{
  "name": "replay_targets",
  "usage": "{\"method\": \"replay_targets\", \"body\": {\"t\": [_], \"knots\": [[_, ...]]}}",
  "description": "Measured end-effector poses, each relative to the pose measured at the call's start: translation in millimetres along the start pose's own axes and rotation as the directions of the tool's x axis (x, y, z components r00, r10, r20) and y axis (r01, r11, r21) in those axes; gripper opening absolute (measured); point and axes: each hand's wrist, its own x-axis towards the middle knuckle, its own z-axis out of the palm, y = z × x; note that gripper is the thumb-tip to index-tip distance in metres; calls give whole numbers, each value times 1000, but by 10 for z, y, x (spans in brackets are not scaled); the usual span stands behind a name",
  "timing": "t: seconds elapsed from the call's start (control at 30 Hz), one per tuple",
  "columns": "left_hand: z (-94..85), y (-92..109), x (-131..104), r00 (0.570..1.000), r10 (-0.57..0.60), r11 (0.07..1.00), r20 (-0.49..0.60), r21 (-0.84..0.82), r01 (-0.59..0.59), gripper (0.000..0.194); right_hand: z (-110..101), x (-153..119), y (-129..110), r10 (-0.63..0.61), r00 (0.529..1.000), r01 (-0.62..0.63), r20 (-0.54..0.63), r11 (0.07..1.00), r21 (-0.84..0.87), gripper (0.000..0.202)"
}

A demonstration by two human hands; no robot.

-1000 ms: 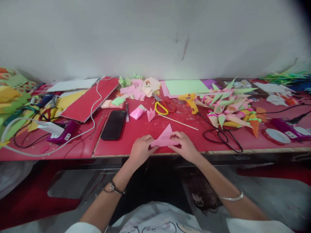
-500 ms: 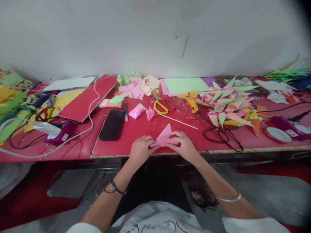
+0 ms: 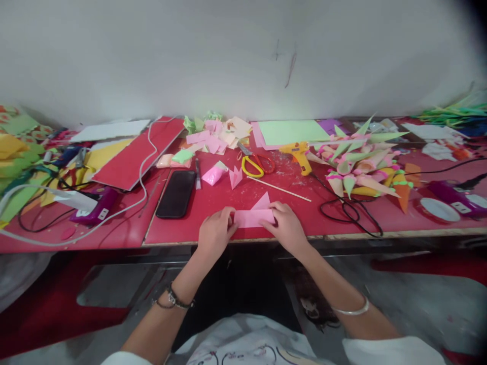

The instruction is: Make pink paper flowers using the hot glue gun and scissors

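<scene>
A sheet of pink paper (image 3: pixel 249 218) is stretched between my two hands near the table's front edge. It shows as a flat band with a triangular point rising behind its right part. My left hand (image 3: pixel 216 227) pinches the band's left end between thumb and fingers. At the other end my right hand (image 3: pixel 286 226) is closed on the paper, thumb in front. Just beyond lie a small folded pink paper piece (image 3: pixel 235 177), a thin wooden stick (image 3: pixel 279 188) and a pink packet (image 3: pixel 213 175).
Left of my hands lies a black phone (image 3: pixel 176 194). Farther back are yellow-handled scissors (image 3: pixel 253 167), a yellow glue gun (image 3: pixel 299 153) with its black cord (image 3: pixel 352 213), and a pile of paper cones (image 3: pixel 357 165). A red board (image 3: pixel 139 157) and purple power strip (image 3: pixel 99 207) sit left.
The pink paper has gone from a pointed triangle with a narrow lower fold to a wide flat band. My left hand has shifted slightly left; both still hold the paper.
</scene>
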Motion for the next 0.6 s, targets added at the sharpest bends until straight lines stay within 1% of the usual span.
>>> {"method": "replay_targets", "body": {"t": [0.03, 0.07, 0.1, 0.13, 0.2, 0.23, 0.27, 0.33, 0.4, 0.5, 0.57, 0.6], "knots": [[-16, 1, 2, 999, 31, 999, -25, 38, -30, 32, 5, 1, 4, -5, 1000, 5, 6, 1000, -7, 19], [-33, 6, 7, 995, 89, 992, -42, 90, -85, 38, 10, 1, 9, -8, 1000, 8, 10, 1000, -11, 18], [-50, 13, 14, 984, 175, 974, -39, 150, -168, 41, 14, 2, 14, -11, 1000, 11, 12, 1000, -13, 17], [-68, 21, 23, 961, 276, 941, -8, 208, -268, 40, 17, 2, 17, -14, 1000, 14, 14, 1000, -15, 17], [-101, 33, 44, 883, 459, 839, 101, 277, -468, 38, 15, 2, 16, -17, 1000, 17, 16, 1000, -16, 17], [-114, 33, 53, 843, 516, 793, 150, 289, -536, 37, 12, 3, 13, -18, 1000, 19, 17, 1000, -17, 17], [-125, 28, 59, 813, 550, 759, 189, 291, -582, 37, 8, 5, 9, -19, 1000, 20, 18, 1000, -19, 17], [-139, -1, 57, 782, 577, 728, 238, 285, -624, 37, 1, 9, 3, -19, 1000, 19, 20, 1000, -23, 19], [-149, -50, 30, 775, 577, 725, 257, 277, -631, 37, 2, 13, 2, -17, 1000, 18, 19, 999, -32, 20], [-164, -144, -38, 798, 551, 746, 245, 284, -602, 38, 19, 2, 7, -16, 1000, 17, 25, 998, -57, 22], [-175, -204, -81, 817, 524, 767, 241, 285, -576, 39, 36, -24, 2, 1, 1000, -1, -9, 998, -67, 24], [-179, -228, -96, 822, 515, 775, 242, 278, -567, 40, 44, -42, -5, 6, 999, -9, -45, 997, -72, 27]]}}
